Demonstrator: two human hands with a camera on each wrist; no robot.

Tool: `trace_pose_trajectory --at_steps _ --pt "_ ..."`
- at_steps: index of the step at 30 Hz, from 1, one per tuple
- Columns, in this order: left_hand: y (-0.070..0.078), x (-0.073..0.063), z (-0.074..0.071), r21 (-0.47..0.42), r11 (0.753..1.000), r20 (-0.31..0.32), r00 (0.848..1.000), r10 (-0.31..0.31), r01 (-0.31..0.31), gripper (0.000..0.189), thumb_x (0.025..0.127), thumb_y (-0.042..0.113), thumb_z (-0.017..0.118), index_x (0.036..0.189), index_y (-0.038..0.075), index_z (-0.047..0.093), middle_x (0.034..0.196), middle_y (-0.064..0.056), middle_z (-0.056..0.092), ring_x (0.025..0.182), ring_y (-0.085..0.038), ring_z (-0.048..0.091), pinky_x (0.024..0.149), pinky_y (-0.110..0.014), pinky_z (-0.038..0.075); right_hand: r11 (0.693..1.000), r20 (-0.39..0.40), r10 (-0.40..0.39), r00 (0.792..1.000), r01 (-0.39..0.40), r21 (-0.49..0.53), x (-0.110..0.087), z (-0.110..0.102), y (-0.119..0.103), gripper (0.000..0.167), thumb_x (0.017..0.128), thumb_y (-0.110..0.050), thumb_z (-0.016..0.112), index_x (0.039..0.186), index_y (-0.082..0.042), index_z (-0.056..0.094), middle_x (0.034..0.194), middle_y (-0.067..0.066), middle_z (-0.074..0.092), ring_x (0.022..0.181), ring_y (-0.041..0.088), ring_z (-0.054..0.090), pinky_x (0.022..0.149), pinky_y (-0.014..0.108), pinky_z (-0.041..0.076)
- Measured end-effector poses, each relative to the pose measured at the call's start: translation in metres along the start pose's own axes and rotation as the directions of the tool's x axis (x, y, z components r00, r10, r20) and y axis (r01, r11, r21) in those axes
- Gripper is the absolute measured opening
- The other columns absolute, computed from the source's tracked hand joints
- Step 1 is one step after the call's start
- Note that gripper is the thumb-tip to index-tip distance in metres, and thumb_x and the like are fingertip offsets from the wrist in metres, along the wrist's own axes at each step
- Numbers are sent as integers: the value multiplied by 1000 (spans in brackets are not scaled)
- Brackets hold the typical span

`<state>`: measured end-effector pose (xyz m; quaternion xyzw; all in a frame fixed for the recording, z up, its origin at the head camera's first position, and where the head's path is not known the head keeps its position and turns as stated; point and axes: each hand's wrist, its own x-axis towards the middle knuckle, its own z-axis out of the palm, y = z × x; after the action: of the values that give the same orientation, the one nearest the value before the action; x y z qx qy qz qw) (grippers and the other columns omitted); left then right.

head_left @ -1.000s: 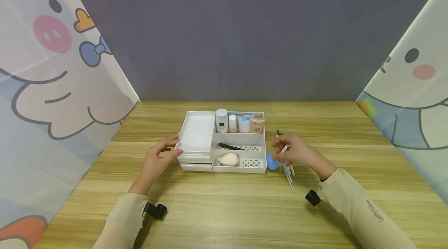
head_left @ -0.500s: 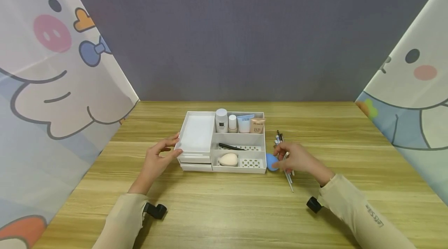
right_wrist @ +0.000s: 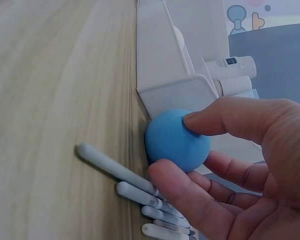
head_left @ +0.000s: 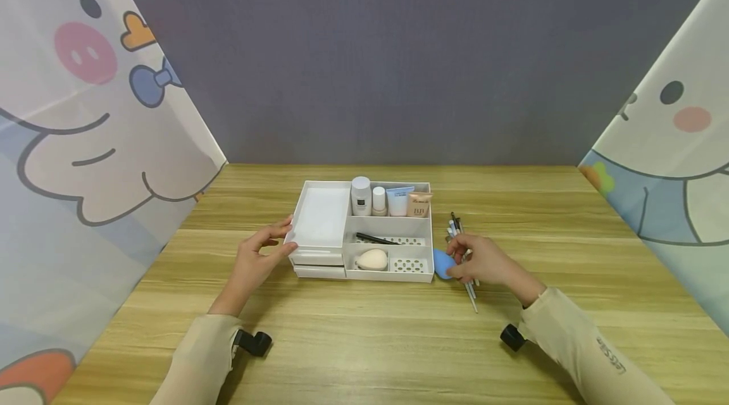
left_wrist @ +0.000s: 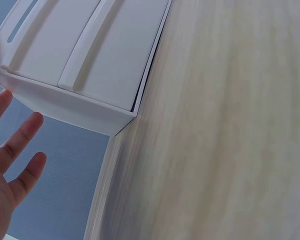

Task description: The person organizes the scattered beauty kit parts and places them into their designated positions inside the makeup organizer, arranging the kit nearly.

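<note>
A blue makeup sponge (head_left: 443, 264) lies against the right side of a white organizer (head_left: 389, 225). My right hand (head_left: 479, 259) pinches it between thumb and fingers; in the right wrist view the thumb dents the sponge (right_wrist: 172, 142). Beneath this hand lie several makeup brushes (head_left: 470, 291), partly covered by it. At the organizer's left side my left hand (head_left: 257, 266) rests its fingertips on the edge and front corner. Spread, fairly straight fingers (left_wrist: 25, 132) show in the left wrist view. A cream makeup sponge (head_left: 373, 259) sits in the front compartment.
The organizer's back compartment holds a white bottle (head_left: 361, 196), a small capped bottle (head_left: 378, 200), a pale blue tube (head_left: 400, 200) and a BB cream tube (head_left: 419, 204). A black pencil-like stick (head_left: 377, 239) lies in the middle compartment. Drawers (head_left: 320, 266) face the front left.
My right hand has lowered slightly and closed its thumb and fingers on the blue sponge, which has tilted a little. The left hand and organizer have stayed put.
</note>
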<state>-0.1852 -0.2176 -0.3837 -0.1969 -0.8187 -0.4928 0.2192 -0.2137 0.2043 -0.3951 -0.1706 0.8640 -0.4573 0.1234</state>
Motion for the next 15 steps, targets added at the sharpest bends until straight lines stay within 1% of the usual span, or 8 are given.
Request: trace_pose_trajectory --at_steps 5,8,12,15 --pt "1 0 0 -2 1000 -1 1000 9 -9 28 79 -17 72 106 -13 66 126 -29 60 111 11 53 80 -16 47 1000 0 -25 1000 25 8 -1 0 2 27 76 3 76 99 3 60 83 9 56 60 19 63 54 33 57" --pt "1 0 0 -2 1000 -2 1000 6 -6 28 79 -17 72 106 -13 66 126 -29 60 111 11 53 80 -17 47 999 -4 -43 999 43 -27 -1 -2 2 27 75 1 76 99 2 62 84 8 57 60 17 61 52 30 54" --pt "1 0 -1 4 1000 1 1000 1 -1 28 79 -16 73 106 -12 67 126 -27 61 111 11 53 80 -25 50 993 -23 -64 998 61 -100 -2 -5 0 29 74 -1 76 100 0 65 87 6 60 66 17 59 55 27 51" --pt "2 0 -1 10 1000 4 1000 -3 3 28 79 -15 73 106 -12 67 126 -27 61 111 10 53 80 -31 51 990 -34 -77 996 73 -123 -3 -9 -1 30 73 -1 76 100 1 66 87 6 62 71 19 60 60 27 51"
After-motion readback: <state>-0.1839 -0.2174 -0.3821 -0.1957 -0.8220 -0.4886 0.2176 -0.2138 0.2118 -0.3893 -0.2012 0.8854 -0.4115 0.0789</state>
